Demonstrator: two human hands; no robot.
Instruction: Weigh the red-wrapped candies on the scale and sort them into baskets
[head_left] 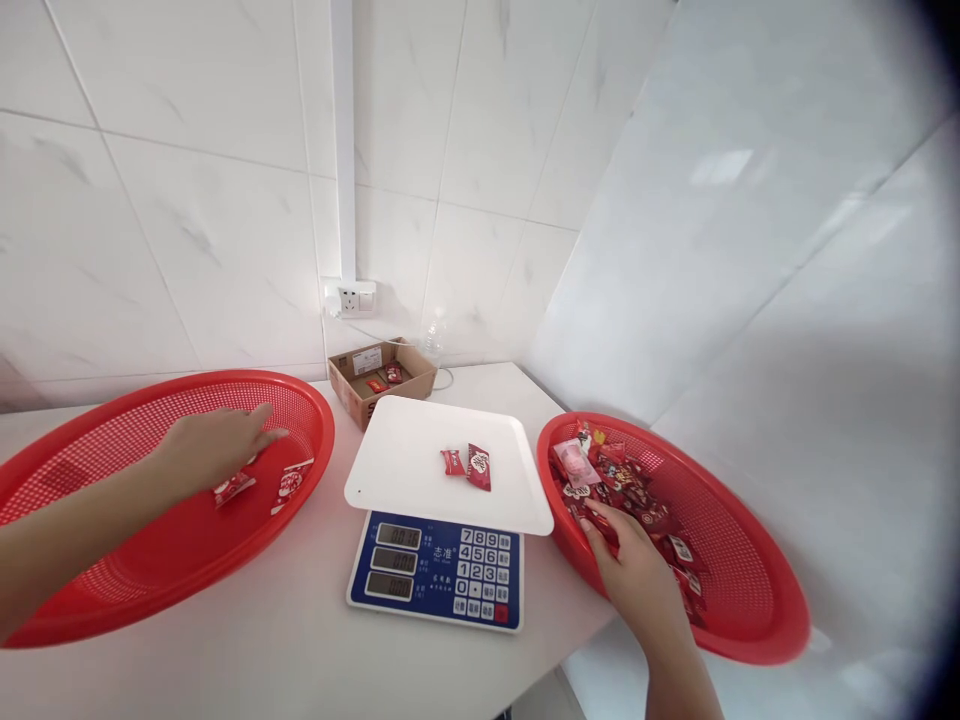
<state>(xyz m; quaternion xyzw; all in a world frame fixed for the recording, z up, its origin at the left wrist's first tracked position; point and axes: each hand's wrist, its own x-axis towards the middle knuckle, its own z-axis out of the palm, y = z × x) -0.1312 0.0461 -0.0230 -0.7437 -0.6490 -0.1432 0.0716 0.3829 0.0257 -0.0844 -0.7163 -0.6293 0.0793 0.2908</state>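
Observation:
My left hand [214,450] is over the left red basket [150,550], fingers stretched out and apart. Just beneath it lies a red snack packet [234,487], partly covered by the hand, and a red-and-white packet [291,485] rests beside it. At the right red basket [750,590], my right hand [637,560] reaches over the near rim, thumb and forefinger closed around a red packet at the edge of a pile of wrapped snacks [630,485]. Between the baskets, a small red packet [453,462] and a larger dark-red packet [479,467] lie on the white weighing pan [405,460].
The scale's blue keypad panel [435,570] faces me below the pan. Behind it stands an open cardboard box [352,385] with a few packets inside. A clear plastic bottle [435,335] and a wall socket [350,298] with a cable are at the tiled wall.

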